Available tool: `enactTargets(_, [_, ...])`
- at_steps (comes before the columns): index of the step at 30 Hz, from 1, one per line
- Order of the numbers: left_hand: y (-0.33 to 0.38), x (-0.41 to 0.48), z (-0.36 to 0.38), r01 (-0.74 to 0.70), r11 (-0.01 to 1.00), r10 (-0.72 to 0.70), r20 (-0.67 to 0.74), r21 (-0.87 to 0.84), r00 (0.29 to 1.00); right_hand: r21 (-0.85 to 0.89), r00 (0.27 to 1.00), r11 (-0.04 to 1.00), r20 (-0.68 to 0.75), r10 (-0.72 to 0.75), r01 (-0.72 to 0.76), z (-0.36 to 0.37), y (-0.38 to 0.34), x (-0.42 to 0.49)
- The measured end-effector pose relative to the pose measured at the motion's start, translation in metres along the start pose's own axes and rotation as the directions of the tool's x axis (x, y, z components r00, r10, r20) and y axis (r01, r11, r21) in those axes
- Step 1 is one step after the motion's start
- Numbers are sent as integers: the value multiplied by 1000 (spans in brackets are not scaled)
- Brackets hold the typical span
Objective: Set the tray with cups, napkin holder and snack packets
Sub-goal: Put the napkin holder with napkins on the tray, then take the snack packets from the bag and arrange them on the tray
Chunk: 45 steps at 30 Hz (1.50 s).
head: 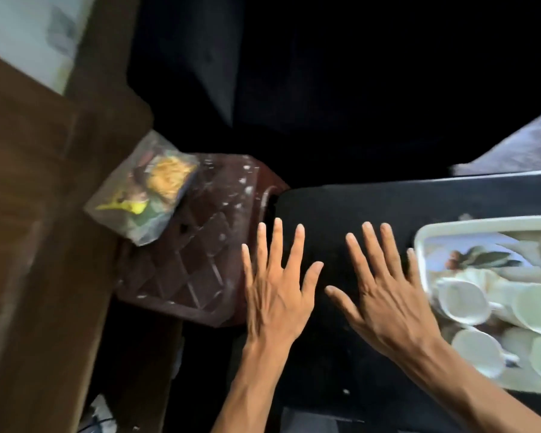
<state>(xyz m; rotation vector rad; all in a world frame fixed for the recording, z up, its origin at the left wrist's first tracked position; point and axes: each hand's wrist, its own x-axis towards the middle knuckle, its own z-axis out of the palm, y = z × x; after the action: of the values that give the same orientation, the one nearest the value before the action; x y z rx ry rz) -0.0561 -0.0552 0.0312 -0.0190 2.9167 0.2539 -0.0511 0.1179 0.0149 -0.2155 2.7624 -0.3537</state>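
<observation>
A cream tray (425, 232) with a leaf print lies on the black table (356, 207) at the right. Several white cups (464, 303) stand on the tray. A clear plastic bag of snack packets (147, 195) sits on a dark brown plastic stool (200, 264) to the left of the table. My left hand (275, 292) is spread flat, fingers apart, over the table's left edge beside the stool. My right hand (384, 292) is also spread and holds nothing, just left of the tray. No napkin holder shows.
A brown wooden panel (38, 245) fills the left side. The space behind the table is dark. A patterned floor patch (525, 142) shows at the upper right. The picture is motion-blurred.
</observation>
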Motion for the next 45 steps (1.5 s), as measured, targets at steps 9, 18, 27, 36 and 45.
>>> enactTargets(9, [-166, -11, -31, 222, 973, -209, -169, 62, 963, -59, 989, 988, 30, -145, 146, 3, -127, 49])
enactTargets(18, [-302, 46, -39, 443, 750, -595, -209, -491, 776, -70, 978, 976, 15, -206, 207, 18, -226, 89])
enactTargets(27, [-376, 110, -34, 341, 244, -782, 23, -908, 622, -99, 974, 969, 0, -226, 225, 31, -264, 96])
enactTargets(36, [-354, 98, -78, 11, -19, -631, 21, -1000, 776, 76, 949, 963, -206, -239, 259, -12, -269, 64])
enactTargets(45, [-218, -5, -151, -337, 800, 24, -534, -497, 845, 776, 928, 629, -269, 258, 50, -116, -241, 5])
